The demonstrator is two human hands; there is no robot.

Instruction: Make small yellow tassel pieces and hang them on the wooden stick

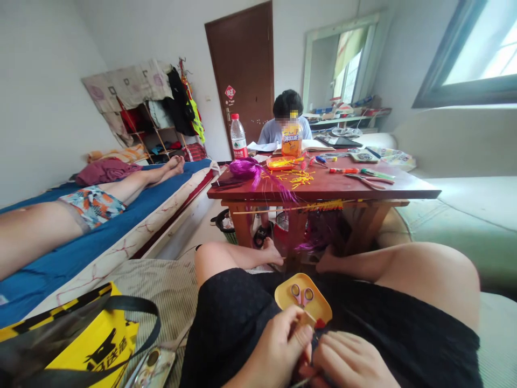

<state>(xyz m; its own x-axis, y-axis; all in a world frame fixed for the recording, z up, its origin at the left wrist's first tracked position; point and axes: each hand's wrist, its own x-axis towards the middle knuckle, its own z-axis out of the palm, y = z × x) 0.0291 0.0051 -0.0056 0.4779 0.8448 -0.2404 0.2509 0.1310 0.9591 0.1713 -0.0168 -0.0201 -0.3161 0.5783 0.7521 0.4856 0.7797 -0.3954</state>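
My left hand (283, 342) is closed over my lap, thumb and fingers pinching a small flat tan piece (307, 319) with something red beside it. Close against it, my right hand (348, 358) is closed too, fingers curled down; what they grip is hidden. A thin pale strip shows below both hands, too blurred to name. Just beyond my fingers a shallow yellow tray (322, 302) rests on my black shorts. In it lie scissors with pink handles (297, 293), their blades partly covered by my left hand.
Ahead stands a red-brown table (258, 188) bearing purple fibres (246, 168), yellow bits (301, 179), pliers (371, 182) and bottles. A thin stick (274, 209) runs along its front. Another person (286, 116) sits behind it. Someone lies on the left bed (161, 202). A yellow bag (97, 345) sits beside me.
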